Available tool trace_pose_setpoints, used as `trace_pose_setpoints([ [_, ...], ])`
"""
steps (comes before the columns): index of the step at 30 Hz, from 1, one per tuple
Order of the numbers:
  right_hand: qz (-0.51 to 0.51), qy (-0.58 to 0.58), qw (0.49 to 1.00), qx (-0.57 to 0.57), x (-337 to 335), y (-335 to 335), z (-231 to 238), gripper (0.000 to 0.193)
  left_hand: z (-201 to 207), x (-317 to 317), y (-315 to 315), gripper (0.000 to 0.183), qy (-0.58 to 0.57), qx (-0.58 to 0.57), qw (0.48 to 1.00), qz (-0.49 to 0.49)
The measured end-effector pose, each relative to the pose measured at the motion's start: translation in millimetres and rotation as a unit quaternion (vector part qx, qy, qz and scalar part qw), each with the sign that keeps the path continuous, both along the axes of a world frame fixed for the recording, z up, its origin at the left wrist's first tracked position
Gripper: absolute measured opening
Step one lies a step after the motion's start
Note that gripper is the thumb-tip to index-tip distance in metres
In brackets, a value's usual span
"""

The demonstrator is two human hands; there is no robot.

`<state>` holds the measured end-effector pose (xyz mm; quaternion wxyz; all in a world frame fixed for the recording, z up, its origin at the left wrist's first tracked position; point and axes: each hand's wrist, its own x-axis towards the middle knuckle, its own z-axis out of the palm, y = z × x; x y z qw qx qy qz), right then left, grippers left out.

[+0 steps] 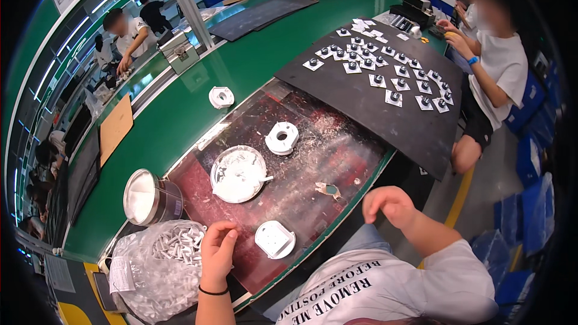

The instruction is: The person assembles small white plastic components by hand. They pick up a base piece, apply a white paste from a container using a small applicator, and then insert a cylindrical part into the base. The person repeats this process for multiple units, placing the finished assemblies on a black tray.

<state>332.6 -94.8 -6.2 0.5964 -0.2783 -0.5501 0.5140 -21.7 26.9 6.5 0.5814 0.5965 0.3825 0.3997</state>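
Note:
My left hand [218, 254] is at the right side of a clear plastic bag [141, 283] of small white tube-like pieces [179, 245]. Its fingers are curled together, and anything between them is hidden. Past the bench's near edge my right hand [391, 206] hovers with loosely bent fingers and nothing visible in it. A white round part with a flat-sided plate [275, 239] lies between the hands on the stained reddish board [313, 171]. Farther off are a white ring-shaped part [282, 138] and a round dish of white paste [238, 174] with a small stick at its rim.
An open tub of white paste [150, 197] stands behind the bag. Another white part [221, 97] rests on the green bench [156, 123]. A black mat [361, 108] carries several white squares with dark pieces. A co-worker [497, 66] sits at the right.

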Motion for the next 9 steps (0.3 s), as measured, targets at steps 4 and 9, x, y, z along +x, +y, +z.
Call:
trace_pose_setpoints([
  [4, -0.026, -0.162, 0.984, 0.070, -28, 73, 47, 0.023, 1, 2, -1, 0.016, -0.002, 0.001, 1.000, 0.009],
  [9, -0.143, -0.433, 0.882, 0.123, -73, 231, 59, 0.027, -1, -5, 0, 0.018, 0.071, 0.064, 0.995, 0.006],
])
